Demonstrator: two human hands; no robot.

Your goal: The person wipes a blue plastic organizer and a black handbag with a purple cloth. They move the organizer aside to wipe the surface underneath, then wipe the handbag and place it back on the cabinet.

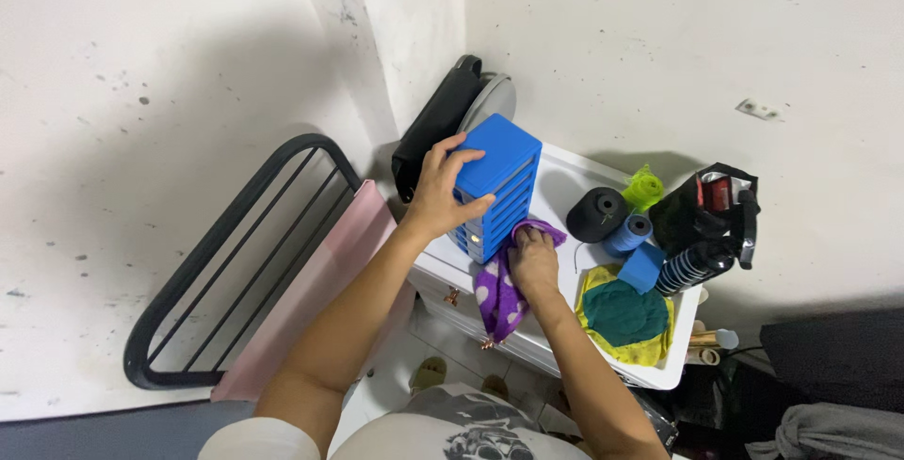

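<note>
A blue plastic box with several small drawers [499,187] stands on a white cabinet top [574,182]. My left hand [443,189] grips the box by its top left corner and side. My right hand [533,260] presses a purple cloth with white dots [499,295] against the lower front of the box. The cloth's tail hangs over the cabinet's front edge.
To the right on the cabinet lie a black thread cone [596,213], a blue spool [629,232], a small blue block [642,267], a green and yellow cloth [626,314] and a black spray bottle [706,258]. A black metal bed frame [235,253] stands left.
</note>
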